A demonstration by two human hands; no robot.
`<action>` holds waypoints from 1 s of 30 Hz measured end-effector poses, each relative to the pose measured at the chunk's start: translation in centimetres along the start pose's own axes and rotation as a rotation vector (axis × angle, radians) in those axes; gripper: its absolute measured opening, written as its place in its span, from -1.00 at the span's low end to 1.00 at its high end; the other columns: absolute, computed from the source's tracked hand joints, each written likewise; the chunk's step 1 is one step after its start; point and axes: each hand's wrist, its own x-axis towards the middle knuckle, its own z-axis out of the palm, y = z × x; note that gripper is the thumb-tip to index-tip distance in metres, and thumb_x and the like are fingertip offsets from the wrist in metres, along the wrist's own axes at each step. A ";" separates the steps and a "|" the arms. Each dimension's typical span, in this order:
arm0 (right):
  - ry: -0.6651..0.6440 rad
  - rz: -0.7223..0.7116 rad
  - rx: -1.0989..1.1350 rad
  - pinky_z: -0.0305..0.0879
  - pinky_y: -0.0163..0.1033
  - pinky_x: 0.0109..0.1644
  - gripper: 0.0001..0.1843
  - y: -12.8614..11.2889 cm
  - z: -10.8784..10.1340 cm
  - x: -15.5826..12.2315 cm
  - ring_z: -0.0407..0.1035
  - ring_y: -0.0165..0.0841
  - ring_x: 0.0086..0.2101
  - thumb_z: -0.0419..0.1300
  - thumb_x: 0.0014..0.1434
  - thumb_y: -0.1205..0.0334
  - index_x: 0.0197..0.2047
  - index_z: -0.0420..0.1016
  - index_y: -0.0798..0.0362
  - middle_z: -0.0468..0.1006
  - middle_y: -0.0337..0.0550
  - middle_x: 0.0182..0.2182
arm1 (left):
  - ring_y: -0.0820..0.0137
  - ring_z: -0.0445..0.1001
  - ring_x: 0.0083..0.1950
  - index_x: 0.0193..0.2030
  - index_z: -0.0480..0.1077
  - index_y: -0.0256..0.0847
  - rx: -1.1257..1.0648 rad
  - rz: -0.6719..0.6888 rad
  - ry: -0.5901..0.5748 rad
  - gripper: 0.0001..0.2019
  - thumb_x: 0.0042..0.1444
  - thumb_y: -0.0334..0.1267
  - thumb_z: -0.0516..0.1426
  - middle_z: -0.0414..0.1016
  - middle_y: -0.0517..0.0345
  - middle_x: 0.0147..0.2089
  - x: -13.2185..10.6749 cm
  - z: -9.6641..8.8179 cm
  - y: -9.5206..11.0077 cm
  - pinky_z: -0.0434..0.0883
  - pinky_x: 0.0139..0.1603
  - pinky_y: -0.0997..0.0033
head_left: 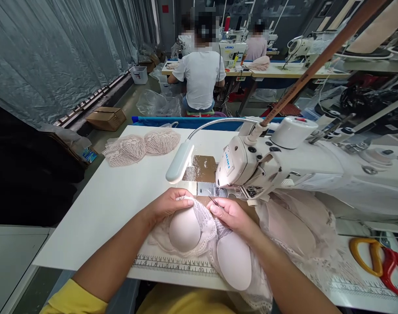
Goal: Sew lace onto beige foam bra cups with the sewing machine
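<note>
A pale pink lace bra (pixel 185 231) with smooth moulded cups lies at the table's front edge, its right cup (pixel 234 261) hanging toward my lap. My left hand (pixel 172 205) is closed, pinching the lace at the top of the left cup between thumb and fingers. Closed too is my right hand (pixel 229 213), just below the sewing machine's needle area, with a thin dark pointed tool (pixel 213 201) sticking out of its fingers; the tool's kind is hard to make out. The sewing machine head (pixel 241 161) stands right beyond both hands, over a metal plate (pixel 207 189).
Another lace bra (pixel 141 146) lies at the table's back left. A lamp (pixel 181 161) on a bent neck hangs over the table. More pink lace pieces (pixel 293 226) are heaped at right, near scissors (pixel 378 261) with yellow and red handles. A person (pixel 202 78) sits ahead at another machine.
</note>
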 end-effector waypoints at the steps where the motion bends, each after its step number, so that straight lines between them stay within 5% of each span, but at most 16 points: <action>1: -0.002 0.003 -0.017 0.22 -0.28 -0.30 -0.70 0.0 0.1 0.0 0.27 -0.39 -0.40 0.18 0.17 -0.02 -0.34 0.45 0.07 0.39 -0.25 -0.46 | 0.42 0.41 -0.36 -0.30 0.44 -0.32 -0.016 -0.004 -0.006 -0.68 -0.03 -0.07 0.31 0.44 0.12 -0.37 0.0 0.0 0.0 0.36 -0.32 0.45; 10: 0.014 0.049 0.007 0.27 -0.27 -0.34 -0.88 -0.8 0.7 -0.3 0.29 -0.38 -0.41 0.23 0.07 0.19 -0.36 0.45 0.06 0.43 -0.25 -0.46 | 0.44 0.40 -0.36 -0.27 0.47 -0.31 0.037 -0.007 -0.030 -0.64 -0.17 -0.16 0.39 0.46 0.16 -0.37 -0.1 0.5 0.6 0.35 -0.29 0.45; 18: 0.042 -0.007 -0.027 0.34 -0.18 -0.14 -0.78 -0.1 0.7 -0.1 0.40 -0.28 -0.26 0.24 0.10 0.08 -0.27 0.50 0.05 0.53 -0.16 -0.31 | 0.38 0.43 -0.41 -0.33 0.55 -0.34 0.062 -0.087 -0.038 -0.69 -0.12 -0.12 0.36 0.52 0.09 -0.45 0.1 0.8 0.3 0.34 -0.37 0.43; 22: 0.042 -0.056 0.008 0.36 -0.17 -0.12 -0.61 0.9 0.6 -0.1 0.42 -0.28 -0.21 0.10 0.23 -0.03 -0.01 0.44 0.05 0.54 -0.08 -0.18 | 0.33 0.48 -0.35 -0.28 0.57 -0.34 0.045 -0.060 -0.077 -0.70 -0.08 -0.13 0.34 0.58 0.02 -0.36 0.0 0.8 0.2 0.39 -0.31 0.40; 30: -0.021 -0.087 -0.033 0.36 -0.17 -0.07 -0.70 0.1 1.1 -0.4 0.42 -0.27 -0.17 0.14 0.24 0.07 -0.02 0.45 0.01 0.55 -0.13 -0.18 | 0.17 0.52 -0.13 -0.15 0.56 -0.38 0.031 -0.049 -0.111 -0.63 -0.03 -0.12 0.32 0.59 -0.12 -0.17 0.1 1.0 -0.1 0.40 -0.10 0.29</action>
